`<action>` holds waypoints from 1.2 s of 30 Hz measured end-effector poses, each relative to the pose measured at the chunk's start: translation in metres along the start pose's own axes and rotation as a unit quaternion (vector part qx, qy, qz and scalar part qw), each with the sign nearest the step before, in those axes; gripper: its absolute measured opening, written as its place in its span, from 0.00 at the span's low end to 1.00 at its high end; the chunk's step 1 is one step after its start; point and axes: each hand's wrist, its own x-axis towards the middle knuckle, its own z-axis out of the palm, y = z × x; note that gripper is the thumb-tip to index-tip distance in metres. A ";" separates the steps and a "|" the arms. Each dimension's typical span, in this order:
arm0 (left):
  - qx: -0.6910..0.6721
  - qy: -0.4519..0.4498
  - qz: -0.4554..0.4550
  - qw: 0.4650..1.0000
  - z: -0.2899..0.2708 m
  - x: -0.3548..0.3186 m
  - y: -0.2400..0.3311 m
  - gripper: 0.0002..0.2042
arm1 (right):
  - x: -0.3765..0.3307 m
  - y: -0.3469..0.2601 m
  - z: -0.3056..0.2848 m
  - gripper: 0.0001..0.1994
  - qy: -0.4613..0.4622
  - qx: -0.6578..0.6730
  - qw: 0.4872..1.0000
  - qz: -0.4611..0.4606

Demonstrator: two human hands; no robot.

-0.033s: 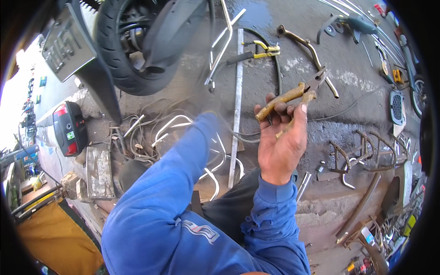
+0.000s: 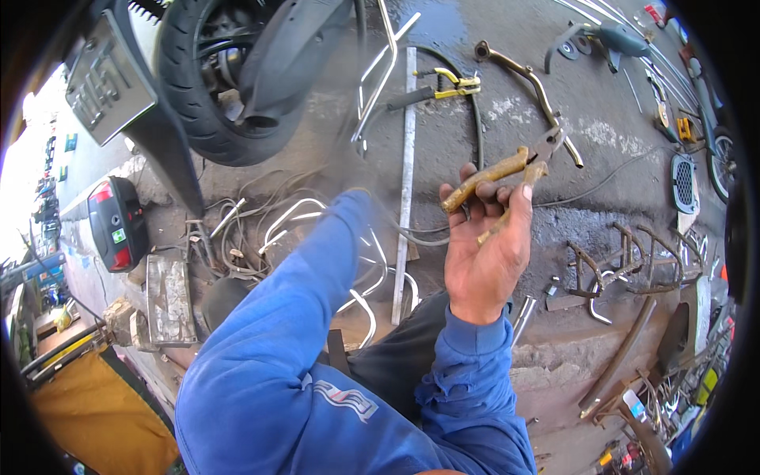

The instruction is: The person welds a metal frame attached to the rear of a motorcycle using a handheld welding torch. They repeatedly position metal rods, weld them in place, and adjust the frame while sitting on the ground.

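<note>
Right hand (image 2: 485,265) was palm up, fingers partly curled around yellow-handled pliers (image 2: 492,179), held right of the flat metal bar (image 2: 406,174). Left hand (image 2: 355,168) blurred beyond its blue sleeve (image 2: 305,269); finger opening and hold couldn't be told.

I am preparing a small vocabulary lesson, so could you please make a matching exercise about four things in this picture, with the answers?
1. pliers
2. tyre
3. left sleeve
4. metal bar

A. blue
B. long, straight and grey
C. held in the right hand
D. black, at the upper left

Pairs: 1-C; 2-D; 3-A; 4-B
</note>
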 end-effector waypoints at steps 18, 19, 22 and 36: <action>-0.010 -0.004 -0.009 1.000 -0.134 -0.016 0.105 0.23 | 0.166 -0.008 -0.077 0.21 -0.001 -0.568 0.817 0.094; -0.049 0.009 -0.020 0.999 -0.137 -0.024 0.112 0.23 | 0.182 -0.007 -0.095 0.22 -0.016 -0.647 0.758 0.082; -0.120 0.111 -0.068 0.984 -0.147 -0.040 0.143 0.19 | 0.230 0.008 -0.145 0.24 -0.026 -0.772 0.634 0.034; -0.328 0.170 -0.173 0.913 -0.306 -0.225 0.247 0.16 | 0.327 -0.050 -0.031 0.49 -0.126 -0.373 0.817 0.421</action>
